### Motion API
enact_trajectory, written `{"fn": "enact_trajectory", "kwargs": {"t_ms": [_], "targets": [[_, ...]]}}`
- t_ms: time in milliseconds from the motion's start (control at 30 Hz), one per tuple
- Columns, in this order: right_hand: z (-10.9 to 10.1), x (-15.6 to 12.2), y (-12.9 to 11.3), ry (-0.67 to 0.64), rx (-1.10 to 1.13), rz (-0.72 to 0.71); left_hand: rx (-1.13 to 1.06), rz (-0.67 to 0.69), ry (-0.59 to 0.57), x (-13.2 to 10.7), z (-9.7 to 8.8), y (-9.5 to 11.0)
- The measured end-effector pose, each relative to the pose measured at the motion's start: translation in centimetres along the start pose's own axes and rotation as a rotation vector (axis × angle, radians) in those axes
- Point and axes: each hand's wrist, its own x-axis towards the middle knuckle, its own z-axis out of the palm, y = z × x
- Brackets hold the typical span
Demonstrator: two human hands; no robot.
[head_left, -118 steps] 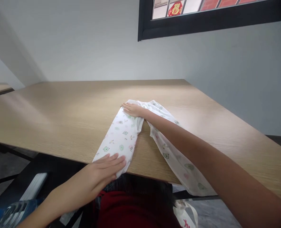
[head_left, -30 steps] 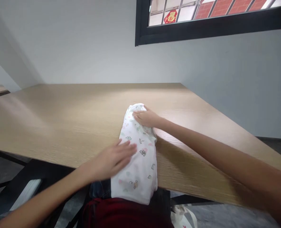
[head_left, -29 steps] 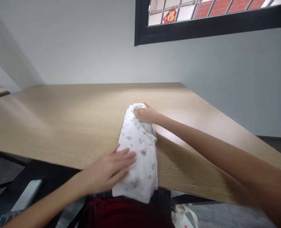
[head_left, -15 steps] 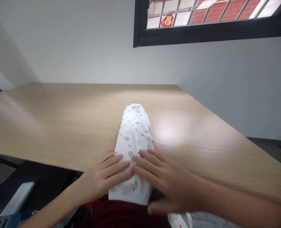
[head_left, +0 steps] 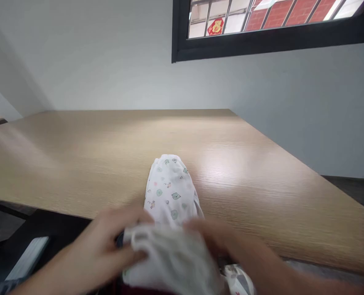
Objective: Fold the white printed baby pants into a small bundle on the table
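Observation:
White baby trousers with small printed figures [head_left: 170, 192] lie folded lengthwise on the wooden table [head_left: 262, 172], their far end toward the wall. The near end is lifted off the table edge in a bunched, blurred fold. My left hand [head_left: 105, 246] grips that fold from the left, and my right hand [head_left: 221, 241] grips it from the right. Both hands are blurred by motion and sit just in front of the table's near edge.
A grey wall rises behind the table, with a black-framed window [head_left: 262, 37] at upper right. A black table frame and a pale bar [head_left: 28, 256] show at lower left. A white bag with red print [head_left: 239, 280] lies below the table edge.
Both hands came to the near end of the trousers and lifted it off the table edge. The garment has slid nearer to me, and its far end now lies closer.

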Motion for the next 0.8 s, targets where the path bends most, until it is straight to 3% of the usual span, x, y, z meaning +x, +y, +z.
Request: {"fn": "enact_trajectory", "kwargs": {"t_ms": [100,200,267,333,400,500,600,700,800], "targets": [[-2.2,4.0,2.6,0.165,0.021,0.139,0.069,-0.185,0.124,5.3,-1.4,-1.4],[-4.4,8.5,6.3,0.217,-0.039,0.334,0.176,-0.264,0.110,11.1,-1.9,-4.3],[-5.2,10.7,8.4,0.197,-0.148,0.458,0.200,-0.291,0.094,13.5,-1.6,-6.4],[-5.2,11.9,9.7,0.197,-0.319,0.474,0.221,-0.303,0.122,14.3,-1.0,-7.8],[-4.5,12.3,9.9,0.260,-0.555,0.362,0.263,-0.302,0.189,13.8,-0.2,-8.2],[-2.7,12.2,9.0,0.358,-0.882,0.053,0.389,-0.257,0.339,11.6,1.1,-7.0],[-1.1,12.5,8.6,0.285,-1.036,-0.189,0.613,-0.115,0.353,9.3,2.7,-5.6],[-0.8,14.0,10.0,0.170,-1.127,-0.170,0.696,0.062,0.139,7.2,4.2,-5.2],[-1.9,16.3,12.3,0.060,-1.064,0.094,0.716,0.222,0.013,4.6,5.4,-5.3]]}}
